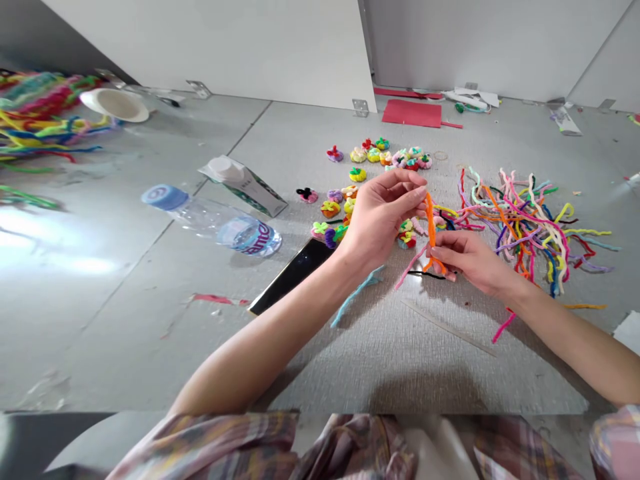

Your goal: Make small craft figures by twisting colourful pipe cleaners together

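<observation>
An orange pipe cleaner [431,220], looking doubled or twisted, stands upright between my hands. My left hand [387,210] pinches its upper end. Lower down, my right hand [463,257] grips the bottom part, where short orange ends stick out. Just below my hands lie a pink pipe cleaner [407,270], a black one [425,274] and a light blue one [353,300]. Small coiled pipe-cleaner pieces in many colours [357,175] sit behind and beside my left hand, which hides some of them. A tangled pile of loose pipe cleaners [530,227] spreads beyond my right hand.
A clear water bottle [205,217] and a white carton [245,183] lie left of my left arm. Beside that arm is a black phone-like slab [295,273]. Red sheets [413,113] lie by the partition. More pipe cleaners [45,133] and a white bowl [117,105] are far left.
</observation>
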`<control>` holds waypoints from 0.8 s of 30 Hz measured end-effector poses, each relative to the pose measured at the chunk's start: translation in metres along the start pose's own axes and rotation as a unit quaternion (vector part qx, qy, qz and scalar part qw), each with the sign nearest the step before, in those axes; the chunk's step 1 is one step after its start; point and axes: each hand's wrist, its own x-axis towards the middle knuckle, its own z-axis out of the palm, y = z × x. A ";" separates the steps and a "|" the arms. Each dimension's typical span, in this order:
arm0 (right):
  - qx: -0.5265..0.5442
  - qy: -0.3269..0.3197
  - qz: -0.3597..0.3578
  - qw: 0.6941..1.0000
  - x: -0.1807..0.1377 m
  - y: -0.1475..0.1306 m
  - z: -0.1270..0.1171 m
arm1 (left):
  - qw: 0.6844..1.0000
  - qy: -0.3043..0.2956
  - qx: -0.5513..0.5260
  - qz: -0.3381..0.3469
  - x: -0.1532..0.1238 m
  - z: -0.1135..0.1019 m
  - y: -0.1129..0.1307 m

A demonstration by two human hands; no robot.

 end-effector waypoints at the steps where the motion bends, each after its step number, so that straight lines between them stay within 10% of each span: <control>1: 0.002 0.001 -0.006 1.000 0.000 0.000 0.000 | 1.000 0.003 0.000 0.005 0.001 -0.001 0.000; 12: 0.057 0.009 0.005 0.998 -0.001 0.001 -0.001 | 0.986 0.041 0.143 0.080 0.006 -0.009 0.005; 24: 0.073 0.025 0.017 0.997 0.001 0.010 -0.004 | 0.948 -0.166 0.271 -0.006 0.015 -0.027 0.033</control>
